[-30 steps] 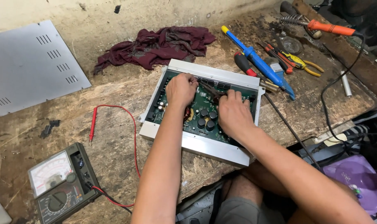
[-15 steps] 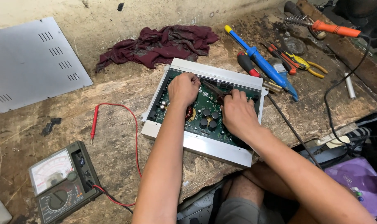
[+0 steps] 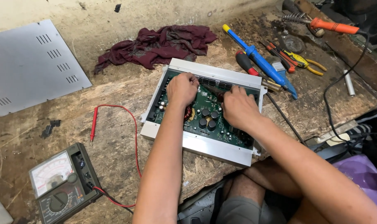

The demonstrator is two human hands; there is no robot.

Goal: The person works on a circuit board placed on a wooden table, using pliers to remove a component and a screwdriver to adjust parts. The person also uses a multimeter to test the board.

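Observation:
An open silver case lies on the worn wooden bench, with a green circuit board inside it. My left hand rests curled over the board's far left part, fingers pressed down near the case's back wall. My right hand is closed around a dark, thin tool whose tip points left towards my left hand. Black round capacitors and a copper coil show between my forearms.
A dark red rag lies behind the case. A grey vented cover plate sits far left. An analogue multimeter with a red probe is front left. A blue soldering iron, screwdriver, pliers and orange-handled tool lie right.
Both hands stay on the board in nearly the same spots; the view has shifted slightly. Nothing was picked up or let go.

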